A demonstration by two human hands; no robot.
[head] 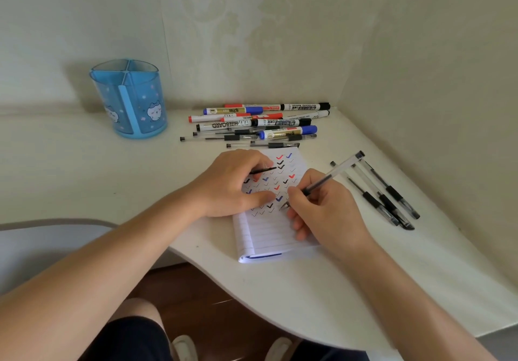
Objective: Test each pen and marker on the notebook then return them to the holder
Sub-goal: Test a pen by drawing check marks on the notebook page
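We are working at a white table (350, 290) tucked into a corner, and at the far left the blue holder (131, 103) is standing upright near the wall, well apart from everything else. Moving right, our left hand (235, 184) is resting on the upper part of the notebook (269, 234), its fingers curling inward and pinching a slim dark cap (265, 169) whose end is poking out toward the right, while the thumb is lying flat against the page. Behind that hand, near the wall, a pile of markers and pens (252, 124) is lying on the table, whiteboard markers with red, blue and black caps at the back and thin gel pens at the front edge, just beyond the top of the notebook. The notebook is lying open near the table's curved edge, and rows of red, blue and black tick marks (291, 176) are covering its upper half. Our right hand (322, 209) is resting on the page's right side, its thumb and fingers closing round a clear pen (330, 175) in a writing grip, with the tip touching the paper just below the ticks and the barrel slanting up to the right. Farthest right, three gel pens (386, 195) are lying side by side on the table, just beside that hand.
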